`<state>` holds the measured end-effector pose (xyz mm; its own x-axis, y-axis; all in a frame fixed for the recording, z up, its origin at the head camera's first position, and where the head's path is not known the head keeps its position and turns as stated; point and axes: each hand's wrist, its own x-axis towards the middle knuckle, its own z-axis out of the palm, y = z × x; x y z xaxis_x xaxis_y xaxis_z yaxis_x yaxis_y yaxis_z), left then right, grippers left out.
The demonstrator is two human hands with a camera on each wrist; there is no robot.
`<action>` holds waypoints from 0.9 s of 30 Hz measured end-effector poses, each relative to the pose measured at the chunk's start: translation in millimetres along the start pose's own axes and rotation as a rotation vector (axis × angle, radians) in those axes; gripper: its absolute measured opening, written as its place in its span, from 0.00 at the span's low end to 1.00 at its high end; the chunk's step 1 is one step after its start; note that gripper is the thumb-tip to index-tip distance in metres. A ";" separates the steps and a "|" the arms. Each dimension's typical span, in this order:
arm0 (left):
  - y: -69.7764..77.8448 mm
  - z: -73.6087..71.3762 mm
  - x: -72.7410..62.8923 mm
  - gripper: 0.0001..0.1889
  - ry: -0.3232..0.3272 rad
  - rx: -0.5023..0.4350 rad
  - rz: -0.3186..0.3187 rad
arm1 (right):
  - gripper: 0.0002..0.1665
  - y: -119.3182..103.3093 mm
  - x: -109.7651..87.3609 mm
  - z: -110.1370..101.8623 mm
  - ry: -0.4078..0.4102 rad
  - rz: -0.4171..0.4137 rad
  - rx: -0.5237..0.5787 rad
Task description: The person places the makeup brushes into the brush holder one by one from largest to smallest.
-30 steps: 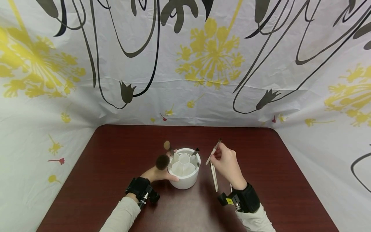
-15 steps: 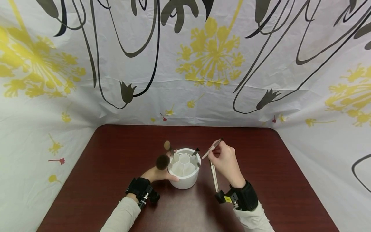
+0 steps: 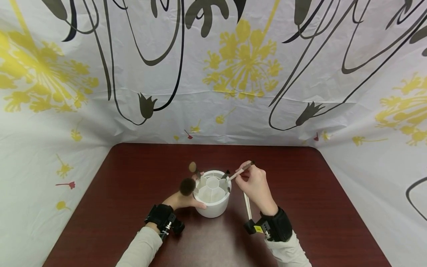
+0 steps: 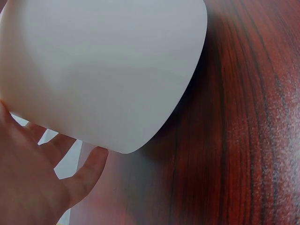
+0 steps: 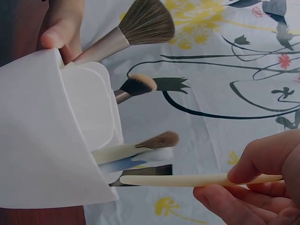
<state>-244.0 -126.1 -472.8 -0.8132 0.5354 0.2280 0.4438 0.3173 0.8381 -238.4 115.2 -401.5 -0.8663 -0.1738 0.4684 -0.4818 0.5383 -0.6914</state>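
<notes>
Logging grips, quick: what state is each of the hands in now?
Left hand: holding the white brush holder.
Right hand: pinching a pale-handled brush.

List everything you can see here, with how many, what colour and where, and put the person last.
White holder: one, white, divided inside, between the hands
Brushes in the holder: at least four, dark, brown and tan-tipped; overlap hides the exact count
Held brush: one, pale handle, dark tip, in the right hand
Pale sticks: count unclear, cream, on the table right of the holder
Table: one, dark red-brown, below everything
Patterned cloth: white with yellow, grey and red print, around the table
Wrist devices: two, black, one per wrist
Sleeves: two, pale
Left hand: one, gripping the holder
Right hand: one, pinching the held brush
</notes>
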 end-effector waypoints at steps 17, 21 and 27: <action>-0.9 0.8 0.4 0.51 -0.008 -0.032 -0.001 | 0.08 8.5 -2.5 7.8 -0.036 0.050 -0.030; -3.9 0.7 1.0 0.52 -0.015 -0.038 -0.020 | 0.08 9.7 -2.8 9.2 -0.043 0.059 -0.044; -29.9 6.6 2.9 0.54 0.003 -0.017 -0.001 | 0.07 12.3 -3.8 11.4 -0.060 0.074 -0.063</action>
<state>-257.1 -128.9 -500.4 -0.8149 0.5328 0.2283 0.4364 0.3046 0.8466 -242.5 113.1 -418.1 -0.9063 -0.1800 0.3824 -0.4089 0.6017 -0.6861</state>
